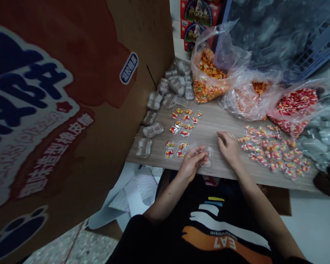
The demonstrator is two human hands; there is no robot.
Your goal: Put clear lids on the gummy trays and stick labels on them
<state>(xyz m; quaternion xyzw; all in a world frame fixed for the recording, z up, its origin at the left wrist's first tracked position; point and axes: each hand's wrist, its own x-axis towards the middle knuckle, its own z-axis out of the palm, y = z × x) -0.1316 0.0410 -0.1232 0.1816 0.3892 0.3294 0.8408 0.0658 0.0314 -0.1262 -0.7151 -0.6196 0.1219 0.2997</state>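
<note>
My left hand (pixel 193 161) is closed in a pinch above a clear plastic tray (pixel 208 158) near the table's front edge. A small reddish bit shows at its fingertips, too small to name. My right hand (pixel 228 147) rests on the table to the right of that tray, fingers curled toward the thumb; whatever they hold, if anything, is hidden. Just left of my left hand lie two filled clear trays (pixel 169 149) with red, yellow and orange candy pieces. Farther back several more filled trays (pixel 186 127) sit in a cluster.
A big printed cardboard box (pixel 104 91) walls off the left. Empty clear trays (pixel 153 129) line the table's left edge. Behind stand an orange candy bag (pixel 206 90), a red candy bag (pixel 294 110) and a blue crate (pixel 316 55). Filled packs (pixel 277 148) are heaped at right.
</note>
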